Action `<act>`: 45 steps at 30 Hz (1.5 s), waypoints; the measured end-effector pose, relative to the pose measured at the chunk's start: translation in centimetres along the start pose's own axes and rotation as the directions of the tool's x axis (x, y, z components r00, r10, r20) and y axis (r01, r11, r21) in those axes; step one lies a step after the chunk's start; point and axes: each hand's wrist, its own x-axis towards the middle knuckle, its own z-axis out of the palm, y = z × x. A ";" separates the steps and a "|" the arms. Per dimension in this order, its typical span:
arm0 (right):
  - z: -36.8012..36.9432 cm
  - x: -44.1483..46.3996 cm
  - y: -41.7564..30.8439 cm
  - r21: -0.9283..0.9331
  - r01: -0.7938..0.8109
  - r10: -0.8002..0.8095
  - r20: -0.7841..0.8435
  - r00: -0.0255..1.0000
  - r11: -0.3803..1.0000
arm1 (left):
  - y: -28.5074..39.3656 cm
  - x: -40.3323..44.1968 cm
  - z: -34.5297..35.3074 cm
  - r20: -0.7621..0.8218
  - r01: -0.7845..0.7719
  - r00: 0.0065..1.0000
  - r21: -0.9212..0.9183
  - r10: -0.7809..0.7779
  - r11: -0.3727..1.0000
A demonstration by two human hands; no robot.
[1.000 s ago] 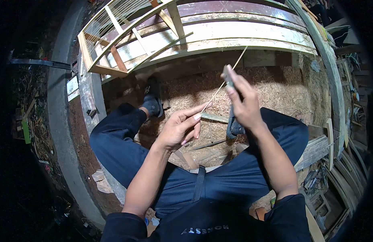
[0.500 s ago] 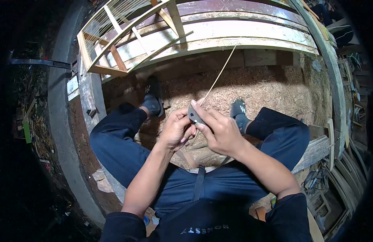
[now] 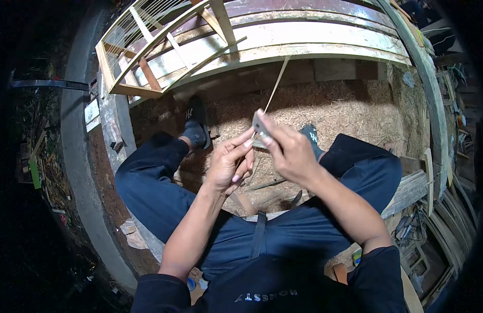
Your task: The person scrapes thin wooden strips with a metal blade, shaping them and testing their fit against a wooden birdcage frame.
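My left hand [image 3: 228, 163] pinches a thin pale wooden strip [image 3: 277, 86] near its lower end. From there the strip runs up to the edge of the pale plank bench. Closed around a small flat grey metal tool with a dark hole [image 3: 258, 124], my right hand [image 3: 293, 154] is just right of my left fingertips. The tool lies against or very close to the strip; the exact contact is hidden by the fingers.
A slatted wooden frame [image 3: 142, 62] with thin rods rests on the plank bench [image 3: 325, 39]. Shavings cover the ground [image 3: 351, 115] between my feet. A grey beam [image 3: 432, 104] stands at the right, with curved wood pieces [image 3: 450, 229] beyond it.
The tool first came down along the strip to my left fingertips, then moved slightly up and right. The strip's far end has swung left. My left hand has barely moved.
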 end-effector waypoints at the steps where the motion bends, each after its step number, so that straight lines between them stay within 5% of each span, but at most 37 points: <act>1: 0.3 -0.3 -0.6 0.034 0.016 -0.017 0.024 1.000 0.999 | 0.1 0.0 0.0 0.000 -0.007 1.000 -0.003 0.007 1.000; 3: 0.4 -0.7 -1.5 -0.002 0.004 -0.004 0.145 0.989 1.000 | 0.5 -0.4 -0.3 -0.026 0.051 0.998 0.037 -0.050 0.998; 6: 0.9 0.0 0.4 0.016 0.020 -0.020 0.000 1.000 1.000 | 0.2 -0.2 0.0 -0.003 0.043 0.999 -0.018 -0.043 0.999; 17: 0.8 0.0 0.1 -0.031 -0.032 0.034 0.049 0.998 0.999 | -0.3 0.0 -0.4 0.034 0.027 0.999 -0.100 -0.024 0.995; 19: 0.7 -0.4 -1.0 0.049 0.057 -0.058 0.034 0.998 0.997 | 0.1 -0.1 -1.0 0.030 0.076 0.997 -0.111 -0.073 0.991; 21: 0.0 -0.5 -1.9 0.024 -0.067 0.062 0.162 0.985 0.997 | 0.1 -0.3 -0.7 0.030 0.080 0.997 -0.103 -0.077 0.992; 25: -1.3 1.2 -0.8 -0.029 -0.193 0.195 0.134 0.972 0.981 | 0.0 0.0 0.2 0.110 0.055 0.993 -0.139 -0.040 0.989; 29: 0.5 -0.7 -0.9 0.051 -0.016 0.011 0.084 0.996 0.999 | 0.7 -0.4 -0.2 -0.007 0.093 0.996 -0.003 -0.093 0.996; 34: -1.9 1.7 1.9 0.032 -0.203 0.202 0.012 0.979 0.979 | 0.3 -0.2 0.3 0.103 0.029 0.994 0.156 -0.046 0.987; 39: -2.0 1.9 1.6 0.290 0.010 0.018 -0.095 0.995 0.957 | 1.2 -0.1 0.1 0.120 0.054 0.989 0.265 -0.089 0.963; 45: -2.3 2.3 2.7 0.456 -0.146 0.223 -0.120 0.967 0.878 | 0.6 0.2 0.0 0.125 0.012 0.991 0.241 -0.043 0.970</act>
